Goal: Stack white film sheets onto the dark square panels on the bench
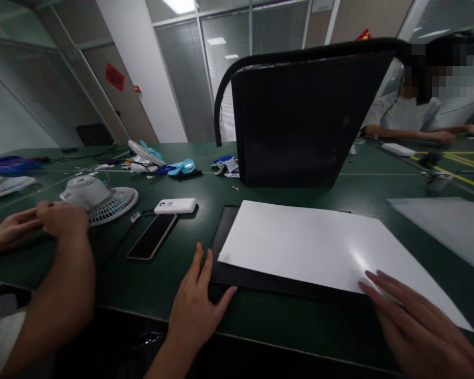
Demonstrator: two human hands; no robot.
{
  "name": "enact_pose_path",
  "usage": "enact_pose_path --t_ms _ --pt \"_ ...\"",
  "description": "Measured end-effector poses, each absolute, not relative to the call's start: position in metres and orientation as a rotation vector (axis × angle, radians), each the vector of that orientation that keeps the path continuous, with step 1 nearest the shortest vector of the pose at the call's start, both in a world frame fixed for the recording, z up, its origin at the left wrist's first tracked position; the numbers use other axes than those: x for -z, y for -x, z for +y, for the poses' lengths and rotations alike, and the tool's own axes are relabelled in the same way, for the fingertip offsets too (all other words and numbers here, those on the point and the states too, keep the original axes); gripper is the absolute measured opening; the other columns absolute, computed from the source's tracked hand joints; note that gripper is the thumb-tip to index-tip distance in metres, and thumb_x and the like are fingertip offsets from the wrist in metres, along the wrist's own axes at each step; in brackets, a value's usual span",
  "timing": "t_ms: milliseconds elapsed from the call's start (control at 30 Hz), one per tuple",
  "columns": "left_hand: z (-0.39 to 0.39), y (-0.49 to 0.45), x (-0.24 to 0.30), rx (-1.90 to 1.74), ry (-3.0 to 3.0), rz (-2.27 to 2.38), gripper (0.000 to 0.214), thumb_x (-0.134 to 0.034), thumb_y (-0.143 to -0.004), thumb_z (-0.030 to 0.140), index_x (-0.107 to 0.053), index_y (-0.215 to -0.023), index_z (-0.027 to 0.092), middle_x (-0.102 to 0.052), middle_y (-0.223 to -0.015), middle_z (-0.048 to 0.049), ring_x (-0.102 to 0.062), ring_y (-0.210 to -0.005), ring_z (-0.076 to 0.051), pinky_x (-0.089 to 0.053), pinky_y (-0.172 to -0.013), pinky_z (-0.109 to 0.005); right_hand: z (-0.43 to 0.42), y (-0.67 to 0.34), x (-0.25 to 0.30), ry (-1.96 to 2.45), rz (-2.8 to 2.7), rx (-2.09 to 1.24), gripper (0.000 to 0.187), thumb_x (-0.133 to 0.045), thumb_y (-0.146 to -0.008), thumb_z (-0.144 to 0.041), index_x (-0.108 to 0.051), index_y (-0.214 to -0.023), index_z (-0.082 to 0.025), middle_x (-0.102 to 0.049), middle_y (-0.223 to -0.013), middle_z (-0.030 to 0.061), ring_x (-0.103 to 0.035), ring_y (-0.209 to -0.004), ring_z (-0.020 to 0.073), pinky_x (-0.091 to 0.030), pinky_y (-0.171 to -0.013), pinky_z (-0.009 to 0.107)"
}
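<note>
A glossy white sheet (300, 239) lies askew over a flat black panel (256, 279), whose left and front edges show beneath it. My left hand (195, 305) is beside the panel's left front corner, thumb and fingers apart, with nothing in it. Over the sheet's right front part, my right hand (418, 326) stretches out its fingers. They seem to rest on the sheet, slightly blurred. Behind the sheet a black box-like piece (300, 121) stands upright, a loose black strip (225, 89) running along its top and hanging down at its left.
Left of my left hand are a phone (153, 237) and a white power bank (176, 206). Farther left, another person's hands (59, 218) work at a white fan part (110, 202). More sheets (450, 226) lie at right; a co-worker (411, 116) sits across the green table (205, 195).
</note>
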State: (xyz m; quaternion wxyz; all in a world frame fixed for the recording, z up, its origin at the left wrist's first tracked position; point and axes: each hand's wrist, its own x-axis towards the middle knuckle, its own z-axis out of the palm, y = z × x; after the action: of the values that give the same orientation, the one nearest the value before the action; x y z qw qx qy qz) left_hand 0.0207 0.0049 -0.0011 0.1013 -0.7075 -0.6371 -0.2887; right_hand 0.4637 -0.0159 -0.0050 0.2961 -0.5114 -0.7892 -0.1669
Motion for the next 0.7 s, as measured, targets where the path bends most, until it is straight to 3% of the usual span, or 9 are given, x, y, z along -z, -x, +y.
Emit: enact_pose_path --t_ms 67,200,267,400,700 --pt "0.004 -0.02 0.001 0.885 2.081 -1.845 0.086 -0.073 -0.097 0.049 -0.038 -0.169 0.017 -0.034 -0.177 -0.023 -0.055 -0.149 -0.043 -0.059 -0.111 -0.061 -0.011 -0.441 0.013 1.32 -2.145 0.505 0.042 -0.04 -0.113 -0.032 -0.061 -0.148 -0.026 -0.058 -0.154 0.0018 -0.061 -0.134 0.0226 -0.037 -0.123 0.04" --pt "0.006 -0.018 0.001 0.878 2.244 -1.732 0.044 -0.072 -0.099 0.037 -0.069 -0.142 0.029 -0.054 -0.166 -0.0129 -0.054 -0.152 -0.038 -0.055 -0.116 -0.064 -0.008 -0.429 0.018 1.308 -2.098 0.487 0.036 -0.04 -0.116 -0.035 -0.068 -0.135 -0.021 -0.068 -0.139 0.0015 -0.066 -0.119 0.0191 -0.043 -0.113 0.038" --pt "0.008 -0.017 0.002 0.866 2.284 -1.734 0.032 -0.072 -0.099 0.037 -0.077 -0.129 0.03 -0.058 -0.162 -0.0118 -0.054 -0.152 -0.038 -0.055 -0.116 -0.066 -0.007 -0.433 0.017 1.292 -2.116 0.437 0.033 -0.043 -0.116 -0.036 -0.07 -0.13 -0.023 -0.07 -0.136 -0.0007 -0.067 -0.118 0.0177 -0.046 -0.11 0.038" --pt "0.01 -0.016 0.003 0.827 2.313 -1.78 0.037 -0.072 -0.098 0.039 -0.076 -0.132 0.027 -0.06 -0.16 -0.0138 -0.056 -0.149 -0.039 -0.055 -0.115 -0.067 -0.005 -0.438 0.017 1.298 -2.15 0.375 0.031 -0.045 -0.116 -0.035 -0.071 -0.13 -0.026 -0.07 -0.136 -0.0023 -0.066 -0.122 0.0175 -0.051 -0.109 0.04" --pt "0.008 -0.018 0.001 0.826 2.27 -1.855 0.042 -0.074 -0.096 0.044 -0.075 -0.132 0.024 -0.063 -0.158 -0.0135 -0.058 -0.147 -0.037 -0.054 -0.117 -0.063 -0.008 -0.443 0.027 1.296 -2.192 0.324 0.033 -0.044 -0.116 -0.034 -0.064 -0.142 -0.027 -0.067 -0.142 -0.0041 -0.063 -0.129 0.0173 -0.049 -0.114 0.042"
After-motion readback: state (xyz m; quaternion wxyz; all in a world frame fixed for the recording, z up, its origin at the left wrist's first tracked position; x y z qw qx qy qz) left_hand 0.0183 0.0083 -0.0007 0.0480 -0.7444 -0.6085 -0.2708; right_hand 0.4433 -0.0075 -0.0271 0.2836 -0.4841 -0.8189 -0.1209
